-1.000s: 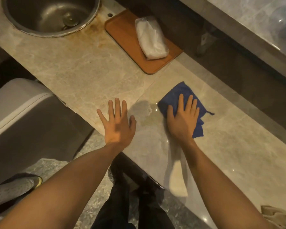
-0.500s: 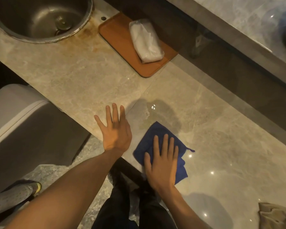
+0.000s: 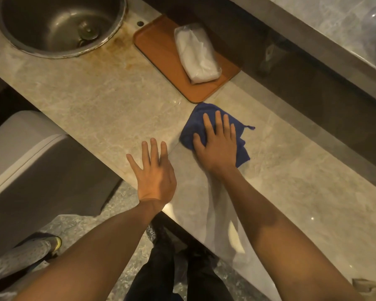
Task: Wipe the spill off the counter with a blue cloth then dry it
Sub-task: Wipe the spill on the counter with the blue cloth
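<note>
- The right hand (image 3: 218,144) lies flat, palm down, on the blue cloth (image 3: 206,118), with straight fingers a little spread; it presses the cloth and does not grip it.
- The right forearm reaches from the lower right across the counter (image 3: 96,105).
- The left hand (image 3: 155,170) rests flat on the counter just left of the cloth, near the front edge, fingers straight and spread, holding nothing.
- The cloth is dark blue, bunched and folded, with a small loop sticking out on its right side. It lies on the counter just below the corner of the orange tray (image 3: 161,53), almost touching it.
- The counter is pale marble and looks shiny to the right of the cloth.
- A white packet (image 3: 195,53) lies on the tray.
- The round metal sink (image 3: 59,22) is to the left of the tray, with brown stains between them.
</note>
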